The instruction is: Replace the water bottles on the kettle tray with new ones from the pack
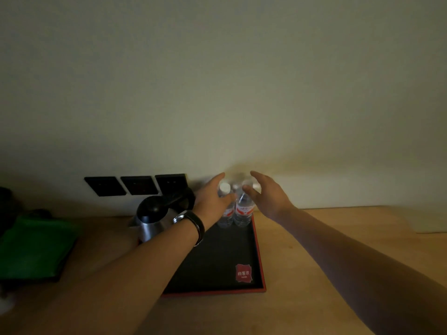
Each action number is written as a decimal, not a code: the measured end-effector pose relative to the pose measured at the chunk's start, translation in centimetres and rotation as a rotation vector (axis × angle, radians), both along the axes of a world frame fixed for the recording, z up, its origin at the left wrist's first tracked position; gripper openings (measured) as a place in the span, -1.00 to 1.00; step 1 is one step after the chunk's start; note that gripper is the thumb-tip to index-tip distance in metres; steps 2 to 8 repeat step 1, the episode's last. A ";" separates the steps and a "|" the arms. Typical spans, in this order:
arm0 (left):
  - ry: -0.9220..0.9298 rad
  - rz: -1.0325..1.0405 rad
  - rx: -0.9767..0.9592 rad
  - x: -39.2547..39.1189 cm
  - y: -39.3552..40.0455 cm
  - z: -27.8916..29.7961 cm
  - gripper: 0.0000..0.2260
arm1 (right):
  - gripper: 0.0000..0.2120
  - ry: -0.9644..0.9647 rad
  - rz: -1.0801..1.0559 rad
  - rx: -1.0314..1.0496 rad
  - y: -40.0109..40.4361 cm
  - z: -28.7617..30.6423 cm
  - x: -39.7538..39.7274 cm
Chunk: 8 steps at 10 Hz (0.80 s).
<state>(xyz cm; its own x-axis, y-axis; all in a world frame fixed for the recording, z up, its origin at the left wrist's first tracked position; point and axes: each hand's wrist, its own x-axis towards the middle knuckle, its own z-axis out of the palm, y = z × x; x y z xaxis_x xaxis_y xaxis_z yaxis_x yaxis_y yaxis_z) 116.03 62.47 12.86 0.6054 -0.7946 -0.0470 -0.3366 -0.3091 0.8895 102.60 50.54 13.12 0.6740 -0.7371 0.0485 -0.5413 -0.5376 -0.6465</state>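
Dim light, view soft. Nearest me, both my forearms reach forward over the wooden counter [314, 274]. A dark-strapped watch [193, 226] sits on my left wrist.

Kettle tray [260, 262]: black inside, red rim, long side running away from me. Its near half is bare except a red square logo [243, 273] at the near right corner, white characters on it, too blurred for me to read. At the far left of the tray stands a steel kettle [152, 221] with a black lid and handle. At the far right corner two clear water bottles [238, 213] stand upright, touching, white caps, red-and-white labels; label text not legible.

My left hand [212, 197] is open, fingers spread, closing round the left bottle from its left side, thumb across the front. My right hand [266, 197] is open wide just right of the right bottle, fingers curled toward it; contact I cannot tell.

Left on the counter, a green folded cloth [36, 247]. Farthest: three black wall sockets [135, 184] on the pale wall [242, 81].
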 end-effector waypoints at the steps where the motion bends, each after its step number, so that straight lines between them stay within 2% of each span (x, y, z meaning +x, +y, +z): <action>1: -0.207 -0.073 -0.014 0.2 1.1 3.7 -0.47 | -0.44 -0.023 0.016 -0.102 0.5 3.4 -0.7; 8: -0.207 -0.073 -0.014 0.2 1.1 3.7 -0.47 | -0.44 -0.023 0.016 -0.102 0.5 3.4 -0.7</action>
